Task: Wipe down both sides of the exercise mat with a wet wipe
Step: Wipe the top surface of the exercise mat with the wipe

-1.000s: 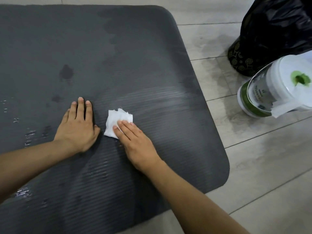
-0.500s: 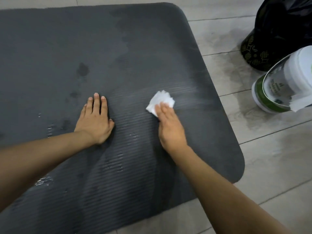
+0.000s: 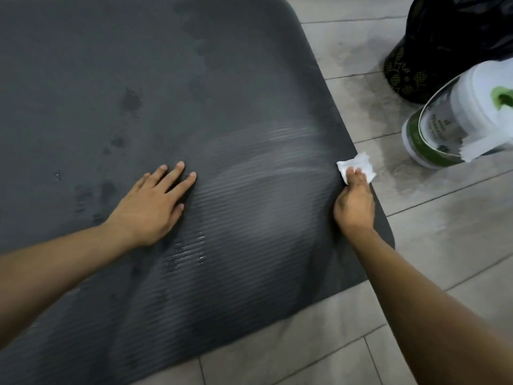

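Mat (image 3: 194,79) edge bears wet wipe (image 3: 362,163) beneath right hand's (image 3: 354,207) fingers (image 3: 350,173).

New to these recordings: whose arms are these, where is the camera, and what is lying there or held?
No machine here: these are a person's bare arms, filmed by one wide-angle camera worn on their head, looking down. A dark grey exercise mat lies on the tiled floor. The left hand rests flat on it; the right hand presses a white wet wipe at the mat's right edge. Beside the mat stand a tub of wipes and a black bag.
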A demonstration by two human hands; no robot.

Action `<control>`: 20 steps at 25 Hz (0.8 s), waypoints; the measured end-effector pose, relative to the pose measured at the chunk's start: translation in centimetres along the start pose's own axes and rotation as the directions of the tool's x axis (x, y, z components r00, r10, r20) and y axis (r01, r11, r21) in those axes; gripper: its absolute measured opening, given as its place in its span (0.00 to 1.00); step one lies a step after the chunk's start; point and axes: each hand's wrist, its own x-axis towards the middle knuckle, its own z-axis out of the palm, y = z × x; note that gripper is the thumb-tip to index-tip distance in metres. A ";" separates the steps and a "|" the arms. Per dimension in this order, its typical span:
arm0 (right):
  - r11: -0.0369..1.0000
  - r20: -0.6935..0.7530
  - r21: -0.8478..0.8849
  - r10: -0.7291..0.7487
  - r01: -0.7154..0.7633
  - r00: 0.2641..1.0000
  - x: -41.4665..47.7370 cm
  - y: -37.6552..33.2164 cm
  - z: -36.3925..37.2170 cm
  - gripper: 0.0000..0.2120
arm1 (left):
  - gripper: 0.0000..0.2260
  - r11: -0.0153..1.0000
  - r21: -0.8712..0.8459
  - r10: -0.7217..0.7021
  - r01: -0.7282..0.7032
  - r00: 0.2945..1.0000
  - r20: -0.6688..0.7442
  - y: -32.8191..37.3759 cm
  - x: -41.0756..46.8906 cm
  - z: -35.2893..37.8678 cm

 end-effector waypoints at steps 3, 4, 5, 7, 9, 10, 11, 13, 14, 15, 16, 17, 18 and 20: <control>0.979 -0.054 0.117 -0.162 0.167 0.985 -4.6 -3.9 3.6 0.22 | 0.32 0.998 0.025 -0.050 0.050 0.998 0.024 0.4 0.7 0.1; 0.932 -0.033 0.136 -0.335 0.336 0.942 -7.6 -6.0 4.8 0.22 | 0.32 0.997 0.040 -0.068 0.067 0.997 0.031 0.7 0.7 -0.1; 0.831 0.012 0.129 -0.547 0.541 0.837 -10.9 -8.2 6.0 0.22 | 0.32 0.996 0.031 -0.089 0.088 0.995 0.038 1.0 0.8 -0.4; 0.551 0.174 0.133 -0.831 0.824 0.528 -15.8 -11.2 7.1 0.24 | 0.32 0.992 -0.002 -0.125 0.125 0.990 0.070 1.3 0.8 -0.6; 0.503 0.219 0.143 -0.856 0.852 0.468 -13.3 -10.1 7.2 0.25 | 0.33 0.990 0.004 -0.138 0.138 0.987 0.081 1.5 1.0 -0.9; 0.596 0.136 0.112 -0.802 0.795 0.582 -10.5 -8.5 6.4 0.25 | 0.33 0.991 0.025 -0.135 0.134 0.988 0.074 1.8 1.1 -1.0; 0.740 0.062 0.074 -0.673 0.669 0.737 -7.2 -6.0 5.9 0.25 | 0.34 0.990 0.052 -0.132 0.129 0.989 0.059 2.0 0.9 -0.8; 0.956 -0.022 -0.012 -0.294 0.294 0.955 -0.6 -0.6 3.3 0.26 | 0.35 0.987 0.089 -0.140 0.136 0.990 0.031 2.5 0.4 -0.3; 0.988 -0.031 -0.035 -0.148 0.147 0.988 1.6 1.5 1.9 0.26 | 0.35 0.986 0.092 -0.140 0.136 0.990 0.037 2.6 0.3 -0.3; 0.996 -0.046 -0.047 -0.076 0.074 0.996 2.9 2.4 0.9 0.26 | 0.34 0.987 0.086 -0.138 0.133 0.989 0.049 2.6 0.4 -0.3; 0.998 -0.070 -0.033 -0.053 0.051 0.996 3.0 2.2 0.8 0.26 | 0.34 0.988 0.074 -0.137 0.132 0.989 0.063 2.4 0.6 -0.4; 0.997 -0.082 -0.006 -0.071 0.071 0.994 2.1 0.8 1.2 0.26 | 0.34 0.989 0.064 -0.137 0.132 0.988 0.078 2.2 0.6 -0.6; 0.989 -0.075 0.005 -0.146 0.147 0.986 0.2 -1.0 2.2 0.26 | 0.33 0.990 0.059 -0.136 0.131 0.987 0.087 1.9 0.6 -0.6; 0.905 -0.018 0.015 -0.425 0.425 0.905 -6.0 -5.2 5.0 0.26 | 0.32 0.991 0.053 -0.126 0.122 0.987 0.095 1.5 0.5 -0.4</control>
